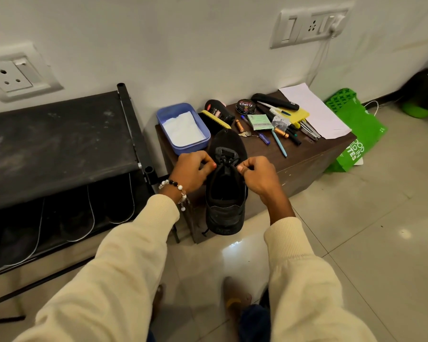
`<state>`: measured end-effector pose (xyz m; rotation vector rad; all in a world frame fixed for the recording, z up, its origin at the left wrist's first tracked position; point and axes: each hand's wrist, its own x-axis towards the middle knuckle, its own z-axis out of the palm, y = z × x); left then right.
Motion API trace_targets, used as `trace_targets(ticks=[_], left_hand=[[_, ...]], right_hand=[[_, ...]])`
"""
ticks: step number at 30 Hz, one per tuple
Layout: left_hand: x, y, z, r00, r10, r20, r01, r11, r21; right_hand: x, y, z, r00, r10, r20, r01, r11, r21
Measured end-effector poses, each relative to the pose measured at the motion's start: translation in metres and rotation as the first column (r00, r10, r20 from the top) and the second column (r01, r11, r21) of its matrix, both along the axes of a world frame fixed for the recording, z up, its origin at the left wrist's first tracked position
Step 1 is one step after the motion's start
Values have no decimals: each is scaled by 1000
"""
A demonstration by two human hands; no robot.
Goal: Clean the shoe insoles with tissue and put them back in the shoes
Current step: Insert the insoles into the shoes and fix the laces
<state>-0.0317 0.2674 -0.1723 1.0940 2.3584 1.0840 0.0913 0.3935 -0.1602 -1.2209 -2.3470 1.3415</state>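
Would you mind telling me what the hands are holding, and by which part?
Both hands hold the black shoe: the left hand and right hand each pinch an edge of its opening beside the laces.

1. A dark brown desk (307,154) stands against the white wall.
2. A blue tray (161,119) sits at the desk's back-left corner.
3. Just beside it lie a yellow-backed brush (214,119) and a black polish bottle (219,111).
4. A round polish tin (245,106) marked "Cherry" rests near the back edge.
5. Pens, batteries and keys are scattered mid-desk.
6. White paper (314,109) covers the back-right corner.
7. A green bag (353,129) leans at the desk's right side.
8. A black rack (55,144) stands left of the desk.
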Motion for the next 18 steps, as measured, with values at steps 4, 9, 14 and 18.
trace_targets(ticks=[4,9,14,18], left_hand=[[-3,1,-3,988,95,118,-96,995,6],[-4,-2,-1,954,140,266,-158,986,45],[-7,-4,3,976,46,212,-66,994,89],[-1,1,3,994,82,79,-88,993,77]], right_hand=[[-1,1,-3,985,-133,-109,122,987,-101],[5,5,-5,950,-225,-219,145,933,-328],[8,9,-7,985,-47,-164,11,977,-211],[7,7,-7,988,-55,-143,37,992,-124]])
